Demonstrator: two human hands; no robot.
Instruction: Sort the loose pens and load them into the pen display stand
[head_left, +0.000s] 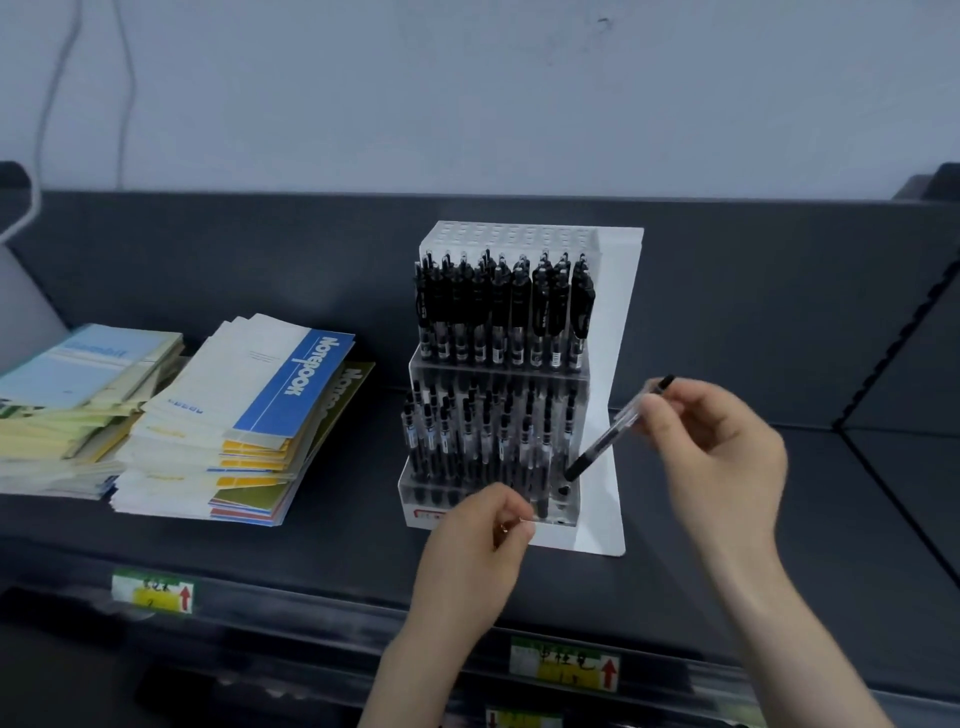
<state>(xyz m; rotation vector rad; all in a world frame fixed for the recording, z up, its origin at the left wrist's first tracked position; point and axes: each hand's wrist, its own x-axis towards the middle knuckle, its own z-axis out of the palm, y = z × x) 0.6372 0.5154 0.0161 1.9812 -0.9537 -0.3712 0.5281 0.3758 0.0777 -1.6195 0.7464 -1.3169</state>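
My right hand (727, 457) pinching the pen (608, 441) up high, tip slanting down from my fingers to the pen display stand (514, 374), my left hand (478, 540) curled below, blurry, maybe empty, I cannot tell

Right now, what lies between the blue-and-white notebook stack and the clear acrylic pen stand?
Only bare dark shelf separates the notebook stack from the pen stand; the head view shows it.

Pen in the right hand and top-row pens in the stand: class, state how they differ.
The held pen tilts; the top-row pens stand upright. The held pen is pinched by the right hand; the top-row pens sit in the stand. Both are black and clear.
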